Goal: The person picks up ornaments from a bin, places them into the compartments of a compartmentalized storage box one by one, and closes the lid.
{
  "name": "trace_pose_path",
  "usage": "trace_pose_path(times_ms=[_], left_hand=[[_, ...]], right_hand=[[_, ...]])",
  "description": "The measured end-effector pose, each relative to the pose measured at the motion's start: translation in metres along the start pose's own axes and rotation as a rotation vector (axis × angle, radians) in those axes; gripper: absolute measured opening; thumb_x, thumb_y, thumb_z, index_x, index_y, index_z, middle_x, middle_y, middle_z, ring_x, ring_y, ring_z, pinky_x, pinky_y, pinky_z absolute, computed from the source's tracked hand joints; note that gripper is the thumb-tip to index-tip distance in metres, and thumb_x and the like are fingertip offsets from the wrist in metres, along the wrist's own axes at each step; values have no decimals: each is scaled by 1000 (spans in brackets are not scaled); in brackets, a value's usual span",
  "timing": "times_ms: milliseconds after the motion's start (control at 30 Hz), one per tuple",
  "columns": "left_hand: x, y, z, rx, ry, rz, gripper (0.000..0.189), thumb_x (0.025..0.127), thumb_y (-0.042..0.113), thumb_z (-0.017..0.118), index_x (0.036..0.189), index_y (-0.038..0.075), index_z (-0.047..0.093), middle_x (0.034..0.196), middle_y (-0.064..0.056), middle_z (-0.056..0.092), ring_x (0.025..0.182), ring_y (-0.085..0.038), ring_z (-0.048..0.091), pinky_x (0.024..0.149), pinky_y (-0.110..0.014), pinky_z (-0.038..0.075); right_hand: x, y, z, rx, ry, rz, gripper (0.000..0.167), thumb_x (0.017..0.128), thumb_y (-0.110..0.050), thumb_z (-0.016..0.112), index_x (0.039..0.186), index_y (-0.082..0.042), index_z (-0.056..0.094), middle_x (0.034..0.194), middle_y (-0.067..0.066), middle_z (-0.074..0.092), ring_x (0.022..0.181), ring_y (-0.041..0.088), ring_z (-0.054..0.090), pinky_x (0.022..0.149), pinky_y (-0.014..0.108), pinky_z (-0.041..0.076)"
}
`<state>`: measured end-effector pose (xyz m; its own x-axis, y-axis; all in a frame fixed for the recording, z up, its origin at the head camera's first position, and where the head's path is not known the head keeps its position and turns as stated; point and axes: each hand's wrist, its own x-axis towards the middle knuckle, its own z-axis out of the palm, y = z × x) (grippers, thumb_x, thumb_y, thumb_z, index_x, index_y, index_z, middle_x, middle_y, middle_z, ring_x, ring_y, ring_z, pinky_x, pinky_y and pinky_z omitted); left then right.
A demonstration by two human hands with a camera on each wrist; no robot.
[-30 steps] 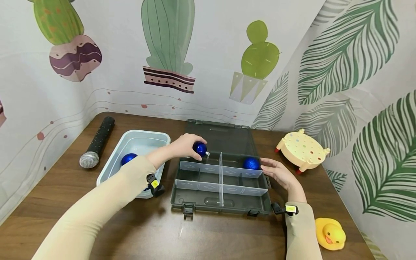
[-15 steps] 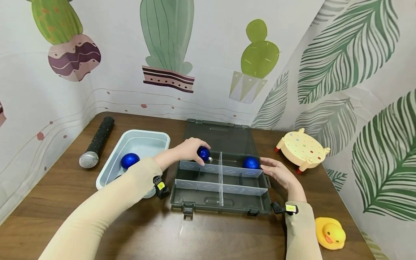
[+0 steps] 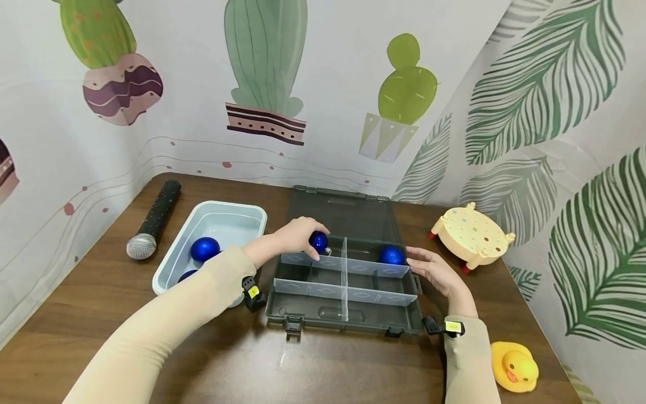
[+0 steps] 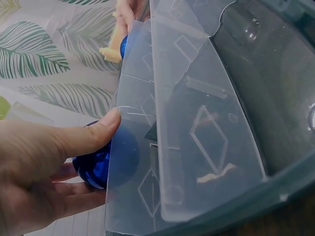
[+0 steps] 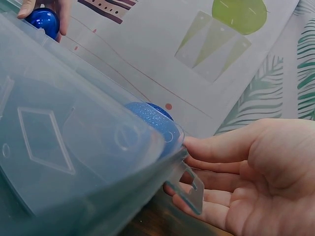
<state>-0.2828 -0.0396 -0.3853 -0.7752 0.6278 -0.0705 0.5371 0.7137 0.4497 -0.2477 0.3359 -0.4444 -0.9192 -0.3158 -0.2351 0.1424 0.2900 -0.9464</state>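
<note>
My left hand pinches a shiny blue Christmas ball with a silver cap, low in the back left compartment of the grey divided box. In the left wrist view, this blue ball is partly behind a clear divider, with thumb and fingers on either side of it. A glittery blue ball sits in the back right compartment. My right hand rests against the box's right side, fingers fairly straight; in the right wrist view its thumb tip touches near the corner.
A pale blue bin with more blue balls stands left of the box, partly behind my left arm. A microphone lies farther left. At right are a small yellow stool and a rubber duck. The box's lid leans back.
My left hand has moved right and down with the blue ball, into the back left compartment. The right hand has stayed at the box's side.
</note>
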Motion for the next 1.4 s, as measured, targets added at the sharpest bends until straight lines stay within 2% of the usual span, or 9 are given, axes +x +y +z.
trace_pose_path(times_ms=[300,500,833,1100,1233,1400], left_hand=[[-1,3,1,15,6,-4,62,79,24,82,134,8,59,134,-16,59,125,-34,55,101,-44,49],[0,2,2,12,-27,-21,62,82,25,80,137,7,56,136,-16,57,126,-33,54,101,-43,49],[-2,2,1,19,-44,-3,59,85,24,77,137,5,56,137,-18,56,126,-35,52,102,-44,48],[-7,4,-3,11,-66,-15,55,87,23,74,135,3,56,139,-16,55,133,-35,47,109,-46,40],[-8,0,-7,-11,-67,3,52,88,24,73,133,3,57,138,-16,56,133,-34,48,110,-46,40],[-12,-10,-19,-97,-50,42,49,90,20,71,132,1,57,133,-16,61,124,-33,57,105,-44,45]], right_hand=[[-2,0,1,4,1,-10,60,101,-12,50,148,14,22,154,35,21,101,-13,54,90,10,46],[-1,0,1,4,1,-22,60,101,-11,50,147,15,22,154,36,20,102,-14,53,89,9,45],[-1,2,-1,13,-4,-26,60,101,-10,49,147,16,21,154,37,19,101,-13,54,89,9,46],[1,1,0,6,-7,-18,60,101,-11,49,148,15,22,154,36,20,102,-13,54,90,10,46],[0,1,0,1,-8,-18,59,101,-11,48,147,15,22,154,36,21,102,-13,54,90,10,46],[0,0,0,3,-5,-17,59,101,-11,49,147,15,22,153,36,21,101,-13,54,90,10,46]])
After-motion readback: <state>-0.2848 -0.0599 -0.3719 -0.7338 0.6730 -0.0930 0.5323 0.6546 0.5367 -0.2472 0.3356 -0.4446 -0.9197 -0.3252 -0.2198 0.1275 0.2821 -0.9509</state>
